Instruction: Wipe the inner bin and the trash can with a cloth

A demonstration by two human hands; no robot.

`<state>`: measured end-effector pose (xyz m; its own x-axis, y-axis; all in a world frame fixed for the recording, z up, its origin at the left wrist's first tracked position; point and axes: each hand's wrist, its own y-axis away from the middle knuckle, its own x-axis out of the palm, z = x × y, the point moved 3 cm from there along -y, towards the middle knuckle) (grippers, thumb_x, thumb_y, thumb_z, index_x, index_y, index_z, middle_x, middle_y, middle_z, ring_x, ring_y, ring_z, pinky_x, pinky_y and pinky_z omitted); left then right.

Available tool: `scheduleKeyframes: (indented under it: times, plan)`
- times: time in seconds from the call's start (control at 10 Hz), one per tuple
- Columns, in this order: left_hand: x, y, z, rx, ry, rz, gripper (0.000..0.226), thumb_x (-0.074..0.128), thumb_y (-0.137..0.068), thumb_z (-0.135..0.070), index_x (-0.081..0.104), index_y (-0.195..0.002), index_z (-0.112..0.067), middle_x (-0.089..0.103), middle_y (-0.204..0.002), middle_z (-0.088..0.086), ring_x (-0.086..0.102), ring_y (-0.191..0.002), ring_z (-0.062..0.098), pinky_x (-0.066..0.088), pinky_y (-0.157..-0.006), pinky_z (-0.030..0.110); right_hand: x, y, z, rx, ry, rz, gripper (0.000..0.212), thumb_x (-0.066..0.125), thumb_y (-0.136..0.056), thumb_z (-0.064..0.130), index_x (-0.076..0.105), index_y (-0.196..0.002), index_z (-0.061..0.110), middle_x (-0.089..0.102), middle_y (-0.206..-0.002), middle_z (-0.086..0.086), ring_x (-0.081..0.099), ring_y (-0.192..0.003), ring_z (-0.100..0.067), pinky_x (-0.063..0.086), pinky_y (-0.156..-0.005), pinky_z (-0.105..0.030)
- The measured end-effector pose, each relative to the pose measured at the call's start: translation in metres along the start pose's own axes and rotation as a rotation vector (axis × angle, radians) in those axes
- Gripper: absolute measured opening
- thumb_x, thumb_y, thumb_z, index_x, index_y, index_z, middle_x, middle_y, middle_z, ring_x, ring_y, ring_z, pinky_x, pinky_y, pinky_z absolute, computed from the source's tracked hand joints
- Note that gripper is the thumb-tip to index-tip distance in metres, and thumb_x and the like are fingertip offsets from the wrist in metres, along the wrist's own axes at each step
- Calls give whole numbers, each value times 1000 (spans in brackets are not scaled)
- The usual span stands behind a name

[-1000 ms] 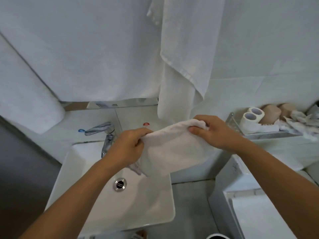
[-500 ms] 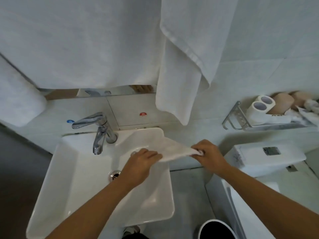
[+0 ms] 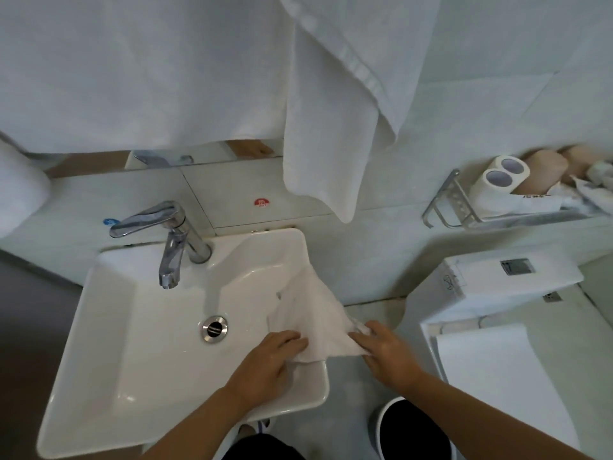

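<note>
A white cloth (image 3: 313,313) lies draped over the right rim of the white sink (image 3: 109,327). My left hand (image 3: 268,363) holds its near edge over the basin. My right hand (image 3: 386,351) pinches the cloth's right corner just outside the rim. On the floor below my right forearm stands the round trash can (image 3: 411,426), white-rimmed with a dark inside, partly hidden by the arm. I cannot tell the inner bin apart from it.
A chrome faucet (image 3: 172,240) stands at the sink's back left. White towels (image 3: 335,94) hang from above against the wall. A toilet tank (image 3: 491,280) and lid are on the right, with a metal shelf (image 3: 464,214) of paper rolls above.
Both hands have brought the cloth down from chest height onto the sink's right rim, and the view has tilted down so the trash can shows.
</note>
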<state>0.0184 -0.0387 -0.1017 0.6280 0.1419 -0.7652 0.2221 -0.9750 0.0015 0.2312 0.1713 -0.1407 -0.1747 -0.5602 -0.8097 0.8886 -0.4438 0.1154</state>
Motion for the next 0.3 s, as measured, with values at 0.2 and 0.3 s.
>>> scheduleKeyframes:
  times: [0.2, 0.3]
  plan:
    - [-20, -22, -3, -180, 124, 198, 44, 52, -97, -16, 63, -138, -26, 60, -139, -13, 56, -128, 9, 44, -110, 30, -6, -2, 22, 6, 82, 200, 62, 48, -93, 21, 47, -152, 37, 48, -143, -16, 59, -118, -39, 53, -94, -39]
    - [-46, -54, -19, -143, -89, 169, 36, 49, -104, -30, 62, -137, -24, 62, -137, -6, 58, -123, 18, 46, -102, 32, -18, -11, 33, 106, 163, 243, 66, 45, -99, 18, 32, -161, 34, 25, -167, -14, 35, -150, -34, 35, -119, -38]
